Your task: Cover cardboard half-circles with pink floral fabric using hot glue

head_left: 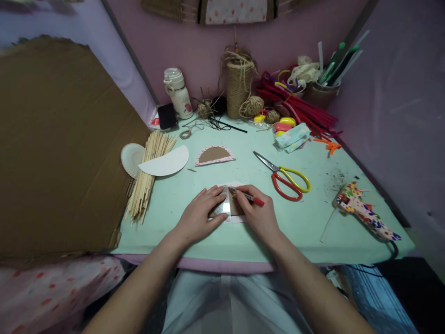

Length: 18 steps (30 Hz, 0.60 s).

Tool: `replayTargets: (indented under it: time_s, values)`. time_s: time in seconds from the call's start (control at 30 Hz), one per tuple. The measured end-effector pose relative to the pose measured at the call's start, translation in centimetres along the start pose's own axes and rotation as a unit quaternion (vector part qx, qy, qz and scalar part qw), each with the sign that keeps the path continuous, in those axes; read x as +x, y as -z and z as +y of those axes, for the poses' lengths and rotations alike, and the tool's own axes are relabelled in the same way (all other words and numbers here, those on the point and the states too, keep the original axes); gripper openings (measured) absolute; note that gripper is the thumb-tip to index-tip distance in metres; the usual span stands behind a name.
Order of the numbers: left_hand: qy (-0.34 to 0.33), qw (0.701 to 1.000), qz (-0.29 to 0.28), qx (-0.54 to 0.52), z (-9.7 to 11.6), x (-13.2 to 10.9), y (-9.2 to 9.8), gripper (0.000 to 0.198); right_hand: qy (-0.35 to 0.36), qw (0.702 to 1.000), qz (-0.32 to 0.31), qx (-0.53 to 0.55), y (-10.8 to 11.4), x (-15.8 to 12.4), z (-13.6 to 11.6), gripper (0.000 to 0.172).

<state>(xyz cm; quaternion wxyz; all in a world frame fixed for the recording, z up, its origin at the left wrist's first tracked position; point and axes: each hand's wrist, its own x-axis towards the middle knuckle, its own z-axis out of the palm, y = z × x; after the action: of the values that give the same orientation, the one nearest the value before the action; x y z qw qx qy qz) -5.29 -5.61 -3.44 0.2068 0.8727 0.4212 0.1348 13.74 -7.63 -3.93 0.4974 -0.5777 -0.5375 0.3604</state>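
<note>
My left hand (201, 214) lies flat with fingers together, pressing a clear ruler (222, 208) onto a small brown cardboard piece (235, 206) edged in pink. My right hand (257, 215) grips a red pen (251, 198), its tip against the ruler's edge on the cardboard. Both hands rest near the front edge of the pale green table (313, 222). Farther back lies a second brown half-circle with pink trim (214, 155).
Red-and-yellow scissors (285, 178) lie right of my hands, a patterned glue gun (361, 211) at the far right. A bundle of wooden skewers (149, 174), a white half-circle (165, 162) and a paper plate (131, 159) sit left. A large cardboard sheet (55, 148) leans at left. Twine spools, pipe cleaners and a bottle crowd the back.
</note>
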Motion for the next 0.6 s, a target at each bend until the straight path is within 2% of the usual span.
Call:
replayTargets:
  time_s: [0.6]
  values:
    - [-0.006,1.0,0.006,-0.013,-0.25,-0.05,-0.21,0.049,0.004,1.0,-0.003,-0.027,-0.16,-0.16,0.25,0.02]
